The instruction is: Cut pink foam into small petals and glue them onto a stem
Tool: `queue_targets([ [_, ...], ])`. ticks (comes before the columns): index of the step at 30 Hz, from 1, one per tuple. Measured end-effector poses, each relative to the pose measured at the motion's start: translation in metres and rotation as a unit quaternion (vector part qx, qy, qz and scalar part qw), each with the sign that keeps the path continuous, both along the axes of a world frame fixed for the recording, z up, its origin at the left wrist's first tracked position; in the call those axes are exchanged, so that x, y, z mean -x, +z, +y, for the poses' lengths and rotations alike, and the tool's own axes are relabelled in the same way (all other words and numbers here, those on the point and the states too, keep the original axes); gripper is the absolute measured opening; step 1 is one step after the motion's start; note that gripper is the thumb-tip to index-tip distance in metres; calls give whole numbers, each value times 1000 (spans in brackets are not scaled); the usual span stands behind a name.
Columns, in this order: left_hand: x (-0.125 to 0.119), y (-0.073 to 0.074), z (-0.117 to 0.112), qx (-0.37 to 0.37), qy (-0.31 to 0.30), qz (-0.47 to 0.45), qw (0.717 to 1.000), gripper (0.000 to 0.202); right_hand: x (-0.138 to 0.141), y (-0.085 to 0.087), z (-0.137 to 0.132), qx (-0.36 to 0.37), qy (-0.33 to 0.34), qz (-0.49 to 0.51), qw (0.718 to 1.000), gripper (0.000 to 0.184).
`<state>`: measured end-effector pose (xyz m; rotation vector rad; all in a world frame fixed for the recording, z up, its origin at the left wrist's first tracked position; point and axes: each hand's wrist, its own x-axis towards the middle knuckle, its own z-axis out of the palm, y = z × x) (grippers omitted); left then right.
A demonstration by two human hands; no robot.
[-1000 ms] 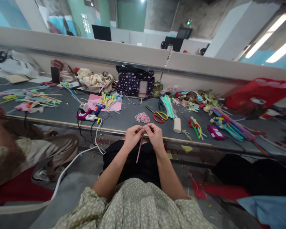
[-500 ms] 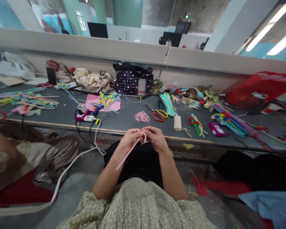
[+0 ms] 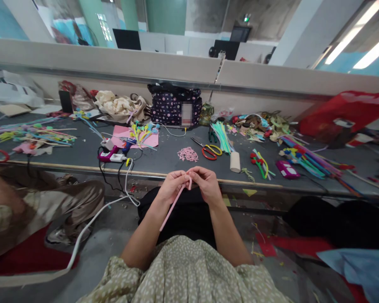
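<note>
Just in front of the table edge, above my lap, my left hand (image 3: 173, 184) and my right hand (image 3: 205, 182) meet with fingertips pinched on a pink pipe cleaner (image 3: 171, 210). Its long straight end slants down to the lower left, and a short bent end hangs between the hands. The fingers hide the part at the bend. Beyond my hands, on the dark table, lies a heap of small pink pieces (image 3: 188, 154). Scissors with red and yellow handles (image 3: 211, 151) rest to the right of the heap.
A white cylinder (image 3: 235, 162) stands beside green and white pipe cleaners (image 3: 221, 136). Left are a purple power strip (image 3: 109, 155), its white cable (image 3: 91, 225) and pink sheets (image 3: 118, 136). A dotted bag (image 3: 167, 105) sits behind. Another person's arm (image 3: 1, 189) is at far left.
The pipe cleaner's long end has swung slightly right and hangs steeper, and its short bent end has shifted. Both hands stay pinched together in nearly the same place.
</note>
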<state>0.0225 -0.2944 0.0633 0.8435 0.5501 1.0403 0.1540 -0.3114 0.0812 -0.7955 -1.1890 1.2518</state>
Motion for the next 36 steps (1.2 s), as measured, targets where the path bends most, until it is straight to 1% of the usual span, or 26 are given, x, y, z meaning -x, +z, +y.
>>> queue_targets([
  [8, -2, 7, -5, -20, 23, 10, 999, 20, -1, 6, -4, -22, -30, -17, 999, 15],
  [13, 0, 14, -9, -51, 39, 43, 997, 21, 0, 10, -5, -29, -23, -13, 999, 16],
  [19, -1, 19, -11, -67, 56, 57, 995, 23, 1, 13, -8, -35, -38, -41, 998, 22],
  [23, -3, 20, -11, -67, 71, 62, 993, 24, 5, 14, -11, -64, -82, -81, 991, 21],
  [26, -3, 21, -11, -61, 85, 59, 993, 24, 7, 13, -9, -62, -103, -80, 990, 22],
  [28, -2, 21, -11, -54, 89, 55, 993, 23, 7, 12, -7, -48, -82, -59, 994, 22],
  [32, -1, 19, -12, -47, 94, 51, 993, 25, 1, 7, -1, -11, -14, -24, 1000, 24],
  [36, 0, 17, -10, -67, 89, 62, 992, 23, -7, 6, 0, -12, 6, -15, 1000, 19],
])
